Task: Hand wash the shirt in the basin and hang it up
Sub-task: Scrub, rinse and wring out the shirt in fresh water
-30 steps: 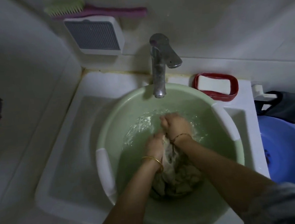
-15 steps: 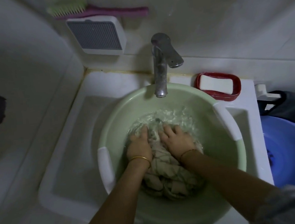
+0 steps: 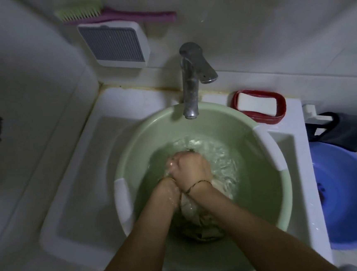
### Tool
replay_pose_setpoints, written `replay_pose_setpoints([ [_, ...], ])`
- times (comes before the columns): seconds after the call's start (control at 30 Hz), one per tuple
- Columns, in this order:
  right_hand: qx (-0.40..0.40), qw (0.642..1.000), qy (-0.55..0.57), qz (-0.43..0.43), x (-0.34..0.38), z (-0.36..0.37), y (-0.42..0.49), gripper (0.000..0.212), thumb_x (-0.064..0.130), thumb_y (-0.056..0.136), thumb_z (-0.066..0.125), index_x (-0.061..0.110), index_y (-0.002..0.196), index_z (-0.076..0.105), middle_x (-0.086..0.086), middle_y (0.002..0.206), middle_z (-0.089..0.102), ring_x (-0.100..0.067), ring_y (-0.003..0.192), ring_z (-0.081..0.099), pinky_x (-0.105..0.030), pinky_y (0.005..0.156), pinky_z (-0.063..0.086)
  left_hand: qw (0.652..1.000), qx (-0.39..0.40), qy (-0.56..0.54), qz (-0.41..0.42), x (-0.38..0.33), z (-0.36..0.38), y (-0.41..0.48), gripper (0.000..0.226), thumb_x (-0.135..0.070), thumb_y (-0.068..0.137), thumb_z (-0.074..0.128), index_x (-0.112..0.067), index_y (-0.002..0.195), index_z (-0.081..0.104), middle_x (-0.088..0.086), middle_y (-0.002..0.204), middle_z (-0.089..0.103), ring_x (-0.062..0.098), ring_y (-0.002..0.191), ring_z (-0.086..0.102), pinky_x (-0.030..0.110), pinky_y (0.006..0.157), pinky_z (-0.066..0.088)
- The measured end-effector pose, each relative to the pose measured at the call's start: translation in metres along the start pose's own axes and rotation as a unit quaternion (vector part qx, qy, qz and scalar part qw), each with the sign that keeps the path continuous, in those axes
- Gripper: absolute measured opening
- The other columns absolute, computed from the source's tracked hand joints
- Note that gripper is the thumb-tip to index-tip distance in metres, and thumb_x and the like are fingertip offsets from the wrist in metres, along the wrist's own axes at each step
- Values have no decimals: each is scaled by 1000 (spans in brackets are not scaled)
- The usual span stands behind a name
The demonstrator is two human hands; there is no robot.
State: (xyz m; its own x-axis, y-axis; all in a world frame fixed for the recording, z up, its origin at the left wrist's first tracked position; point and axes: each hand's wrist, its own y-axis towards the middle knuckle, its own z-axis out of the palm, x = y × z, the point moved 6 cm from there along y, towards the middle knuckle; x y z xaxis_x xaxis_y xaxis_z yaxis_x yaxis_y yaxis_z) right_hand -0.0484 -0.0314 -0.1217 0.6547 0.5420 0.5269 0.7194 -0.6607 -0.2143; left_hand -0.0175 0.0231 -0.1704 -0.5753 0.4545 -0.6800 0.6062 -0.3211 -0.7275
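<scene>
A pale, wet shirt (image 3: 202, 219) lies bunched in the water of a green basin (image 3: 271, 194) that sits in a white sink. My right hand (image 3: 191, 165) is curled into a fist on top of the cloth, gripping a fold of it. My left hand (image 3: 169, 182) is mostly hidden under the right one and sits partly in the water, pressed against the same bunch of cloth; its fingers do not show. The water around both hands is rippling.
A metal tap (image 3: 190, 84) hangs over the basin's far rim. A red soap dish with a white bar (image 3: 258, 106) stands to its right. The white sink (image 3: 76, 187) extends left. A blue bucket (image 3: 349, 198) stands at the right. A brush (image 3: 117, 13) rests on a wall box.
Half a second ago both hands lay flat on the shirt with fingers spread. Now they have closed together over the cloth, the right fist on top of the left.
</scene>
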Motion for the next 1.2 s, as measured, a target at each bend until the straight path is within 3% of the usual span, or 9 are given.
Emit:
replay_pose_setpoints([
  [0.2,16,996,-12,87,-77,6,47,30,35,97,43,11,102,60,-14,113,55,-33,97,58,-32,76,41,973,43,225,42,1,3,11,37,-29,93,43,-2,84,67,22,92,65,32,92,62,37,87,47],
  [0.3,17,997,-49,64,-100,16,38,43,46,96,40,18,128,44,-13,130,35,-33,113,45,-40,93,39,888,-120,377,234,-30,-23,17,32,-31,94,39,-5,103,55,25,106,58,39,96,58,39,79,45],
  [0.4,3,985,-139,98,-103,22,18,54,47,95,39,21,141,29,-14,137,33,-33,123,39,-42,96,39,796,-125,556,203,-12,-24,27,43,-31,95,44,-22,137,37,20,126,38,37,105,52,39,83,46],
  [0.5,89,987,86,104,-94,33,15,65,24,87,61,16,143,28,-12,132,45,-29,116,51,-34,92,43,688,-172,629,320,-24,-11,14,48,-24,83,53,-22,131,51,21,138,35,37,117,47,38,92,44],
  [0.63,118,785,580,183,-84,7,9,42,-1,76,63,4,118,56,-13,97,63,-25,86,63,-30,77,51,880,157,402,199,-26,20,9,71,-25,70,66,-17,136,43,9,128,54,21,115,51,29,94,42],
  [0.73,104,633,746,177,-84,-13,10,24,-1,66,46,1,88,58,-16,84,62,-28,82,61,-39,83,48,857,229,423,185,-28,22,10,65,-37,61,75,-13,118,57,2,116,64,15,105,58,31,92,49],
  [0.9,179,901,372,134,-107,-13,11,49,24,47,66,12,95,60,-8,89,62,-27,88,58,-35,72,47,930,157,193,270,-52,12,1,35,-6,82,65,0,116,59,12,109,64,17,99,56,26,85,45],
  [1.0,314,933,165,67,-113,-9,1,46,34,71,72,15,111,61,0,103,63,-17,94,58,-32,88,46,960,114,57,249,-64,0,-5,44,-15,69,62,-7,112,61,12,108,66,22,99,61,37,91,47],
  [1.2,69,956,267,104,-117,-59,4,34,26,87,65,3,109,52,-11,102,63,-24,91,61,-33,80,48,906,-18,311,287,-83,-36,-3,34,-26,80,64,-8,109,61,11,112,65,29,109,59,31,88,44],
])
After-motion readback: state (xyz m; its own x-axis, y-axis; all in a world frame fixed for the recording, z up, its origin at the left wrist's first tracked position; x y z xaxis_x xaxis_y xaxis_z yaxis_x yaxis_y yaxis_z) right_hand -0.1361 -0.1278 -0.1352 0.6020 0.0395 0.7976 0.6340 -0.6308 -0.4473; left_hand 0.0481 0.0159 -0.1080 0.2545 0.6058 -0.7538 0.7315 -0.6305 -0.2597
